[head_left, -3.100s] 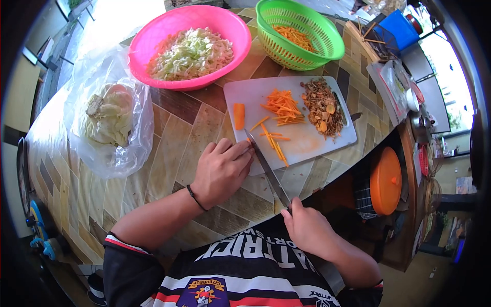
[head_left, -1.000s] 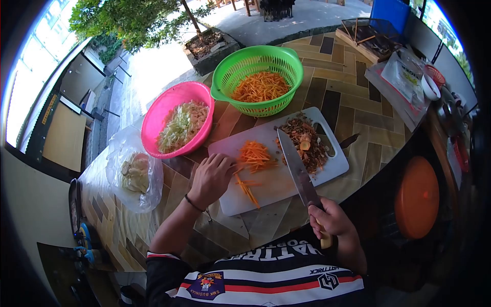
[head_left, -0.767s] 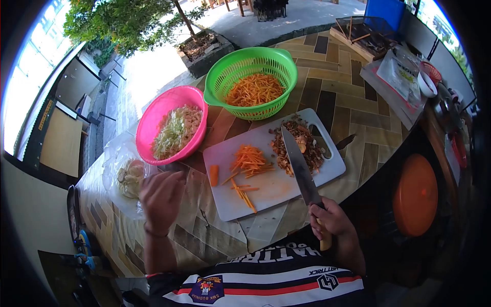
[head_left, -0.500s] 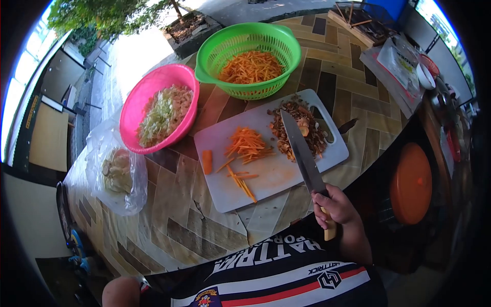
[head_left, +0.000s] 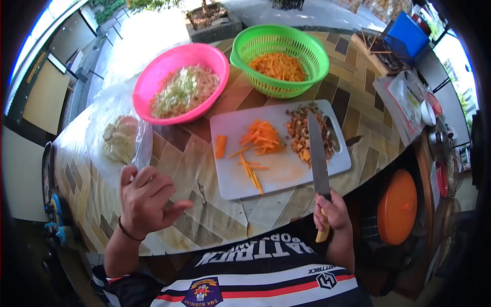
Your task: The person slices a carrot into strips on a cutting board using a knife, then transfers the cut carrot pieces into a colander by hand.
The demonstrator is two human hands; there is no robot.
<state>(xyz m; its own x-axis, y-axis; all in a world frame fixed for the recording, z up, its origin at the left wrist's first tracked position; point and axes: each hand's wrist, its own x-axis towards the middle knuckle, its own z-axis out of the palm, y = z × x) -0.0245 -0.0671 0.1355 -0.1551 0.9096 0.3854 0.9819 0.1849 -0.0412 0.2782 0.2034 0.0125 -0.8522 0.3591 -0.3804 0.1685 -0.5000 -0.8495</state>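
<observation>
My right hand (head_left: 333, 209) is closed round the wooden handle of a kitchen knife (head_left: 319, 153), its blade pointing away over the right part of the white cutting board (head_left: 286, 184). On the board lie a heap of carrot strips (head_left: 262, 137), a few loose strips, a short carrot piece (head_left: 220, 146) and a brown pile of peelings (head_left: 302, 134) partly behind the blade. My left hand (head_left: 148, 197) is raised above the near left of the table, thumb apart and fingers loosely bent, with nothing seen in it. Just beyond it sits a clear plastic bag (head_left: 97, 138) with a pale vegetable (head_left: 120, 140).
Behind the board stand a pink bowl (head_left: 140, 92) of shredded pale green vegetable and a green colander (head_left: 240, 64) of carrot shreds. Plastic packaging (head_left: 404, 97) lies at the table's right edge. An orange round lid (head_left: 398, 207) is beyond the edge at right.
My left hand has come into view from below and risen over the left of the table. My right hand still grips the knife. The whole view has shifted.
</observation>
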